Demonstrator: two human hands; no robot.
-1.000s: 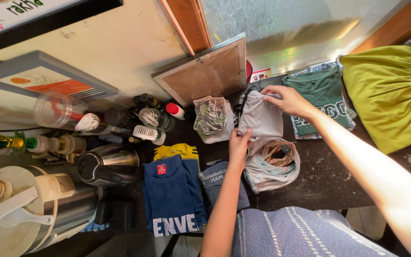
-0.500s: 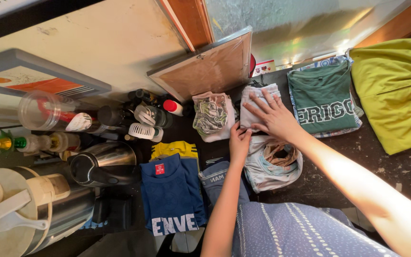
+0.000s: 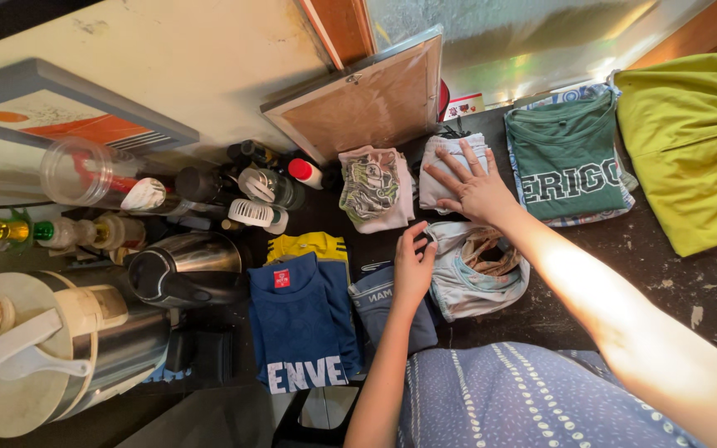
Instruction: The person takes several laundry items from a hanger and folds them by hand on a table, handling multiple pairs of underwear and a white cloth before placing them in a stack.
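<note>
My right hand [image 3: 470,184] lies flat, fingers spread, on a small folded grey garment [image 3: 447,157] at the back of the dark table. Just below it my left hand [image 3: 413,261] pinches the edge of a crumpled pale blue and tan garment [image 3: 476,270]. To the left of the grey piece sits a folded patterned cloth in pink and green [image 3: 374,187]. A folded navy shirt [image 3: 300,322] over a yellow one [image 3: 309,245] lies under my left forearm's left side, next to a folded grey-blue piece [image 3: 379,305].
A folded green shirt [image 3: 568,158] and a yellow-green garment [image 3: 690,137] lie at the right. A steel kettle [image 3: 186,274], a large flask [image 3: 39,353], bottles and jars [image 3: 168,195] crowd the left. A wooden-backed frame [image 3: 367,104] leans against the wall.
My right hand folded the grey garment over and pressed it flat at the back. My left hand slid down from the grey garment onto the crumpled pale one.
</note>
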